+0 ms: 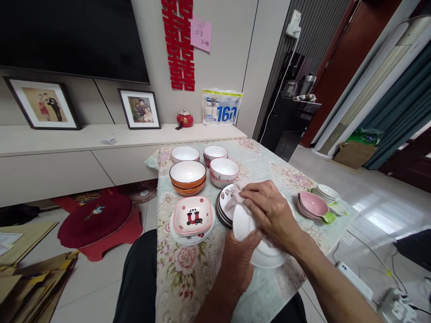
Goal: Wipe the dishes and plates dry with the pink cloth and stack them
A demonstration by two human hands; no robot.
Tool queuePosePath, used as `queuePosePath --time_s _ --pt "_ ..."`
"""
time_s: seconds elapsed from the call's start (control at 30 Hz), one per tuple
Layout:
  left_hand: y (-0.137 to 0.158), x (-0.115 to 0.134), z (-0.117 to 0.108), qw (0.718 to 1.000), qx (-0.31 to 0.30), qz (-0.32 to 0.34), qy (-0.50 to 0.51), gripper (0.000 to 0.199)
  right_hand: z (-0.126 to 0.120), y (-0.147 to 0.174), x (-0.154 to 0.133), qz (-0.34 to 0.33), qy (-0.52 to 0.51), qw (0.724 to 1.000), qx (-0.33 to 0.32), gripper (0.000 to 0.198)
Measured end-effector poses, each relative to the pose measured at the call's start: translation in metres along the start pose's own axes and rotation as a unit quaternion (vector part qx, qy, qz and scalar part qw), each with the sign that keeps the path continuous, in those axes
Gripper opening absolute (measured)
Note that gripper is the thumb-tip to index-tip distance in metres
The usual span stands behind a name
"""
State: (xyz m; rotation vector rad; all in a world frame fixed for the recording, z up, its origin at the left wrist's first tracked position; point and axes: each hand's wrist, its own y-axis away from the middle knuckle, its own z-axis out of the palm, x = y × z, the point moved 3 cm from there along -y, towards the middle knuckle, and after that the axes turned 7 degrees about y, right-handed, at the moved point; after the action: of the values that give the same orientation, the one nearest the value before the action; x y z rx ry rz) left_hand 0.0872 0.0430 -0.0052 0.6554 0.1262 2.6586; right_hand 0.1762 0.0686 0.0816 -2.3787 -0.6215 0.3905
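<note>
My left hand grips the near rim of a white plate, held tilted above the table. A pale pink cloth is bunched under the closed fingers of my right hand, which presses it against the plate's upper edge. Below my hands lies another white dish, partly covered by them. Just left of the held plate is a stack of dark-rimmed plates. A pink-rimmed square cat dish rests on white plates nearer my left side.
Behind stand stacked orange bowls and white bowls. At right are pink strawberry-shaped bowls and small white dishes. The flowered tablecloth covers the table. A low cabinet runs along the wall.
</note>
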Motion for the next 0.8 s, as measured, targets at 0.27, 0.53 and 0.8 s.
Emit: queuePosePath --time_s 0.27,0.53,0.8 --pt "0.001 0.002 -0.004 1.000 0.009 0.021 0.010 0.052 -0.005 0.035 0.045 0.148 0.094 0.977 0.119 0.027" --pt "-0.003 0.009 -0.006 0.996 0.041 0.057 0.048 0.057 -0.008 0.077 0.042 0.166 0.161 0.964 0.132 0.024" --pt "0.001 0.006 0.000 0.999 -0.013 0.006 0.033 0.058 -0.003 0.043 0.029 0.098 0.202 0.963 0.152 0.023"
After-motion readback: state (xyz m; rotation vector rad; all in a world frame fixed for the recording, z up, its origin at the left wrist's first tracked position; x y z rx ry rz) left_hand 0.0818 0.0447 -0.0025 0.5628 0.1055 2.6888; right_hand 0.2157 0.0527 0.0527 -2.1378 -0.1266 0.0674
